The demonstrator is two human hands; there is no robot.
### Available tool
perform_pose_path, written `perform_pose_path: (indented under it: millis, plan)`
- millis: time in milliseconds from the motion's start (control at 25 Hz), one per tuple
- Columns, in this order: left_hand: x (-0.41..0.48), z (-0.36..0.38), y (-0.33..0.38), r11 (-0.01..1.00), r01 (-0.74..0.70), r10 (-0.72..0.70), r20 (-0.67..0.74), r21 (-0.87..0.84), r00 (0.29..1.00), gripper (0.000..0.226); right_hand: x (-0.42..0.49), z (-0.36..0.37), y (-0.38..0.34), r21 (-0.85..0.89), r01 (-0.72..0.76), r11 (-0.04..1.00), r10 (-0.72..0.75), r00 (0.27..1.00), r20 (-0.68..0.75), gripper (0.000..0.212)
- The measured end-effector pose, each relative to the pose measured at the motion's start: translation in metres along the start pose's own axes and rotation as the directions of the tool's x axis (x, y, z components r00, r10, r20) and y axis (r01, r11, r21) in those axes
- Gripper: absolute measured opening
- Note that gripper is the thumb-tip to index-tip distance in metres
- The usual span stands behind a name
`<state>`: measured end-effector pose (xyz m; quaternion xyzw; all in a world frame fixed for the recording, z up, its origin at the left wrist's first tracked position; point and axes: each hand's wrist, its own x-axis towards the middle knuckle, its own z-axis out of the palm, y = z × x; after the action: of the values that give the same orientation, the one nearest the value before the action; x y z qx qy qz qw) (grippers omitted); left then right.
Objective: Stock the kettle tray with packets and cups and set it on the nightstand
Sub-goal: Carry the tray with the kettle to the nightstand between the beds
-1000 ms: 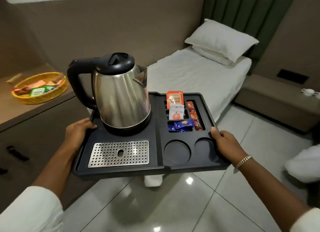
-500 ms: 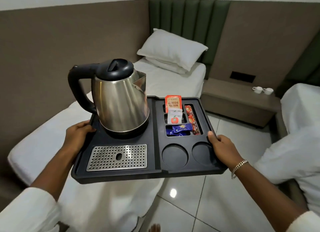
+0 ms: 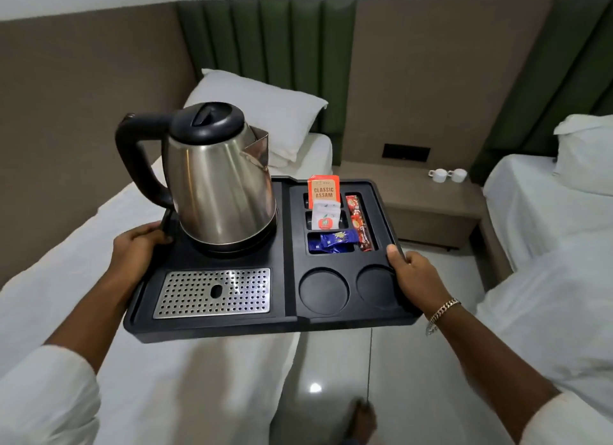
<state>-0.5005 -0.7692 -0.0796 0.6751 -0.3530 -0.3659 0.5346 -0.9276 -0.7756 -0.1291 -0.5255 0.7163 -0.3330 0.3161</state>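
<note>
I hold a black kettle tray point(image 3: 285, 325) level in the air, my left hand point(image 3: 137, 245) gripping its left edge and my right hand point(image 3: 414, 275) its right edge. A steel kettle point(image 3: 217, 182) with a black lid and handle stands on the tray's left half, behind a perforated metal drip grate point(image 3: 214, 292). Packets fill the right-hand slots: an orange tea packet point(image 3: 323, 191), a white sachet point(image 3: 326, 217), blue sachets point(image 3: 333, 240) and red sticks point(image 3: 360, 222). Both round cup recesses point(image 3: 323, 292) hold nothing. Two white cups point(image 3: 447, 175) stand on the nightstand point(image 3: 428, 199) ahead.
A white bed point(image 3: 83, 278) with a pillow point(image 3: 262, 109) lies under and left of the tray. Another white bed point(image 3: 547, 245) is on the right. A glossy tiled aisle point(image 3: 381, 378) runs between them toward the nightstand. My bare foot point(image 3: 363, 418) shows below.
The view has swung right and forward: the counter with the yellow basket left the frame, and the nightstand with its cups now sits just beyond the tray. My grip on the tray is unchanged.
</note>
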Motion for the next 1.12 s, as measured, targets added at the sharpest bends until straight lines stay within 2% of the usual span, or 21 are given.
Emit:
perform_pose_path:
  millis: [80, 240, 400, 640, 960, 1120]
  plan:
    - [0.040, 0.053, 0.011, 1.000, -0.001, 0.001, -0.024, -0.013, 1.000, 0.033, 0.058, -0.015, -0.001, -0.016, -0.017, 1.000, 0.017, 1.000, -0.009, 0.050]
    - [0.110, 0.153, 0.045, 0.999, -0.004, 0.004, 0.017, -0.035, 1.000, 0.033, 0.171, -0.049, -0.007, -0.019, -0.029, 0.999, 0.029, 1.000, 0.000, 0.048]
    - [0.177, 0.227, 0.068, 1.000, 0.009, -0.008, 0.037, -0.029, 0.999, 0.031, 0.265, -0.067, -0.013, -0.031, -0.039, 0.999, 0.039, 0.999, 0.001, 0.051]
    - [0.314, 0.337, 0.076, 1.000, 0.001, 0.001, 0.068, -0.027, 0.998, 0.033, 0.430, -0.051, -0.002, 0.012, -0.059, 0.998, 0.059, 0.998, -0.015, 0.055]
    - [0.486, 0.490, 0.111, 0.999, 0.006, -0.011, 0.079, 0.053, 0.997, 0.031, 0.634, -0.043, -0.006, 0.015, -0.103, 0.995, 0.104, 0.994, -0.026, 0.045]
    - [0.564, 0.580, 0.084, 0.996, 0.001, -0.006, 0.057, 0.085, 0.998, 0.032, 0.755, -0.030, 0.022, 0.029, -0.098, 0.995, 0.098, 0.995, -0.002, 0.036]
